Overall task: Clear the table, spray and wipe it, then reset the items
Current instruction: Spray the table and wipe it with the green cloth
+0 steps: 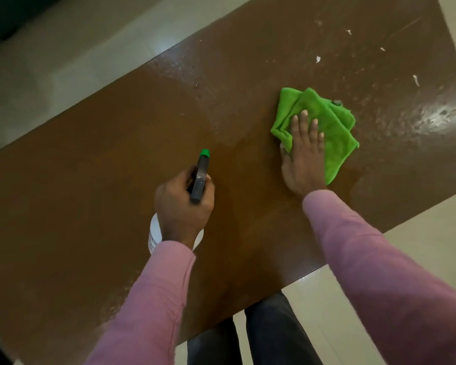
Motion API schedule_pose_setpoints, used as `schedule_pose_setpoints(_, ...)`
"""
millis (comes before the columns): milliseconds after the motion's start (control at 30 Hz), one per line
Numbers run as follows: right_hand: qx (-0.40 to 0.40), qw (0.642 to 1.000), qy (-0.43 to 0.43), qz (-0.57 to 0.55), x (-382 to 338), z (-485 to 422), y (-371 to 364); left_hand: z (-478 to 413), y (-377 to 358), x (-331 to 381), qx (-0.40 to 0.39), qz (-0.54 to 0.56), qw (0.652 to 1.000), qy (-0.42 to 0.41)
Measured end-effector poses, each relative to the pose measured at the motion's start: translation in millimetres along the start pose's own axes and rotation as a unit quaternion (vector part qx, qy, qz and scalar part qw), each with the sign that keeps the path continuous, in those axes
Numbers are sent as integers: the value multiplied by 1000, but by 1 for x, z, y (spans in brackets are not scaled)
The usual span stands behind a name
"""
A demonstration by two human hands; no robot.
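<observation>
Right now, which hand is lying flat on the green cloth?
The right hand, fingers straight on the green cloth; the left hand is curled round the spray bottle instead.

An indoor room, though home or office cannot be told. A plain brown rectangular surface [95, 196] stands on a floor of large pale glossy tiles [71, 75] that reflect soft light. Wet patches shine at the surface's far end.

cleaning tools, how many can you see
2: the spray bottle in the left hand, the green cloth pressed under the right hand on the table. None seems hidden.
</observation>
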State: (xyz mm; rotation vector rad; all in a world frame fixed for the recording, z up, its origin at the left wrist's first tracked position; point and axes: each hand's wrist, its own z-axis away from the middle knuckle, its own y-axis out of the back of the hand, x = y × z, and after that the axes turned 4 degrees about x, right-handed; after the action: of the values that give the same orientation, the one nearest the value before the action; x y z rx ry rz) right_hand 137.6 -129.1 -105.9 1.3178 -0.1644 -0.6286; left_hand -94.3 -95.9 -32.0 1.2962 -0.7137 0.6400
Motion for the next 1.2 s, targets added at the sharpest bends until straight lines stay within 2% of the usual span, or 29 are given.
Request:
schedule_pose_setpoints(67, 4, 1000, -20, 2, -24, 2, -5, 1, 2, 0, -1, 0, 1000, 0)
schedule_pose_setpoints(100, -5, 1000, 1, 10, -41, 14, -10, 1, 4, 0, 3, -1, 1000, 3)
schedule_pose_setpoints(167, -42, 994, 92, 30, -73, 50, -25, 1, 7, -1, 13, -1, 1000, 11)
schedule_pose_setpoints(233, -90, 973, 206, 45, -85, 75, -29, -1, 11, -3, 29, 5, 999, 22)
schedule_pose_setpoints(300, -114, 944, 301, 70, -61, 59, -14, -3, 14, -5, 40, 25, 998, 41)
schedule_pose_setpoints(333, -104, 942, 308, 85, -44, 42, -6, -4, 15, -7, 45, 38, 997, 52)
schedule_pose_setpoints(367, -84, 954, 275, 90, -26, 20, 1, -5, 16, -9, 47, 48, 996, 62)
schedule_pose_setpoints(433, -34, 988, 131, 80, -2, -27, 17, -4, 17, -13, 50, 59, 994, 75)
schedule_pose_setpoints(467, -16, 995, 66, 67, 0, -46, 23, -4, 17, -13, 49, 59, 994, 73)
schedule_pose_setpoints(533, 11, 998, -6, 60, -22, -57, 18, -3, 16, -12, 44, 53, 996, 59)
schedule_pose_setpoints(600, 5, 998, 11, 55, -60, -41, 5, -2, 18, -8, 37, 52, 997, 50)
schedule_pose_setpoints(700, -54, 985, 162, 32, -111, 7, -18, -5, 22, -4, 38, 36, 998, 46)
schedule_pose_setpoints(800, -105, 953, 282, 35, -109, 15, -16, -9, 23, -6, 47, 31, 997, 43)
schedule_pose_setpoints(867, -88, 960, 264, 36, -89, -16, -6, -8, 23, -9, 54, 43, 996, 59)
schedule_pose_setpoints(967, -15, 994, 109, 15, -75, -78, 9, -5, 20, -9, 57, 66, 995, 54)
schedule_pose_setpoints(1033, 15, 1000, 4, -23, -94, -102, 10, -5, 20, -7, 57, 68, 995, 38)
schedule_pose_setpoints(1067, 19, 999, -19, -36, -112, -101, 4, -5, 20, -7, 55, 65, 996, 34)
schedule_pose_setpoints(1133, -6, 999, 36, -24, -148, -78, -15, -4, 21, -6, 45, 62, 996, 42)
schedule_pose_setpoints(1200, -54, 981, 188, 16, -172, -42, -30, -5, 25, -7, 48, 57, 996, 51)
